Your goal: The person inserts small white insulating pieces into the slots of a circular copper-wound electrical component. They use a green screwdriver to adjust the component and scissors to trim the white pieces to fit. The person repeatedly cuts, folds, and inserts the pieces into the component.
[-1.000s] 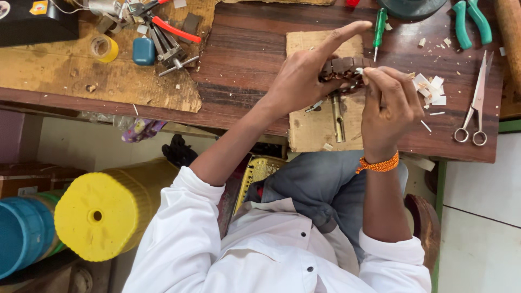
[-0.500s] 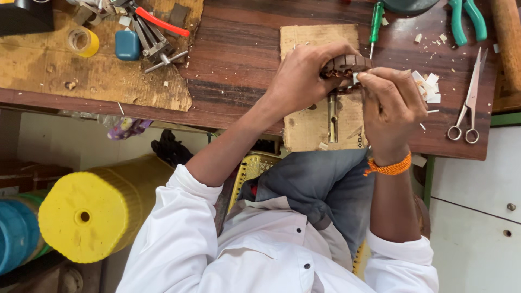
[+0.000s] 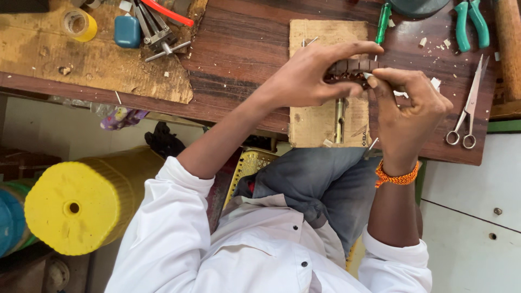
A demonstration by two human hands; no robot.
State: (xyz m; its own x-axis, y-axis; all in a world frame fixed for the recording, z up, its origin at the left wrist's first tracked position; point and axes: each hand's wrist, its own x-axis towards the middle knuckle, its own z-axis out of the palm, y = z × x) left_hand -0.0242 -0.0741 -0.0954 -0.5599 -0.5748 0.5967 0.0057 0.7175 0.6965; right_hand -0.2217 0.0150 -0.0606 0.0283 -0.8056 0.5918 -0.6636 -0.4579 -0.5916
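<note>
Gripping a small dark ribbed part (image 3: 351, 69), left hand (image 3: 304, 81) closes on it, index finger stretched over the top, thumb under. Right hand (image 3: 410, 108) pinches at the part's right end, fingers curled shut; what it pinches is too small to tell. Part sits upper centre of frame, just above a wood block (image 3: 320, 116) on the bench (image 3: 244, 49).

Left to right: blue drum (image 3: 10, 222) at lower left edge, yellow spool (image 3: 76, 209) just beside it. Upper left, tape roll (image 3: 78, 23) on a worn board (image 3: 81, 65), blue box (image 3: 127, 31) next to it, then a metal puller (image 3: 157, 35) and a red-handled tool (image 3: 173, 13) near the top edge. Purple rag (image 3: 122, 116) hangs under the bench edge. Yellow basket (image 3: 252, 165) shows below the bench, partly behind the knee. Brass tube (image 3: 339, 119) lies upright on the block, below the hands. Green screwdriver (image 3: 382, 21) at upper centre-right, touching the block's top corner area. White chips (image 3: 434, 82) scattered near the right hand. Orange bracelet (image 3: 397, 176) on the right wrist. Scissors (image 3: 467, 114) at right, blades pointing up. Green pliers (image 3: 471, 21) upper right, wooden handle (image 3: 507, 46) at the far right edge. White cabinet (image 3: 477, 217) lower right. White shirt sleeves fill the bottom.
</note>
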